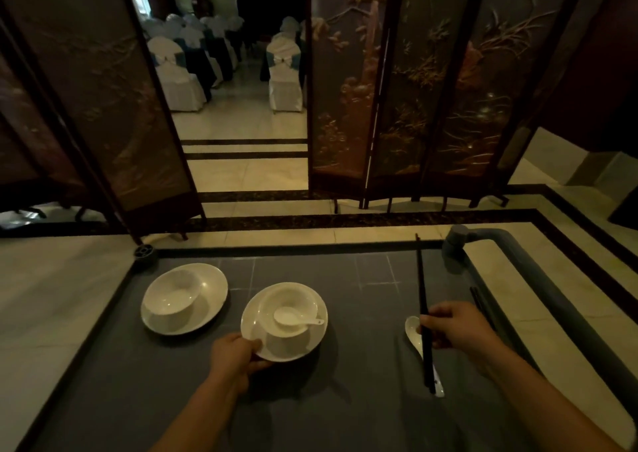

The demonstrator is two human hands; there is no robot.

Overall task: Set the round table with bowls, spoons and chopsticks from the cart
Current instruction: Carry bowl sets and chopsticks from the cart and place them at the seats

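Dim tiled room, carved screens at the back, white-covered chairs beyond the gap; in front, grey cart with a handle at the right; 2 plates on it, well apart from the right-hand things. At far left, far plate bearing an empty far bowl; just beside it, nearer, near plate bearing near bowl with a spoon inside. Left hand gripping the near plate's closest rim, thumb pressed on top, fingers curled beneath and hidden; lifted or resting, cannot tell. Right hand pinching the chopsticks mid-length between thumb and curled fingers, 2 sticks together, crossing above a loose spoon lying on the cart; spare chopsticks by the right edge.
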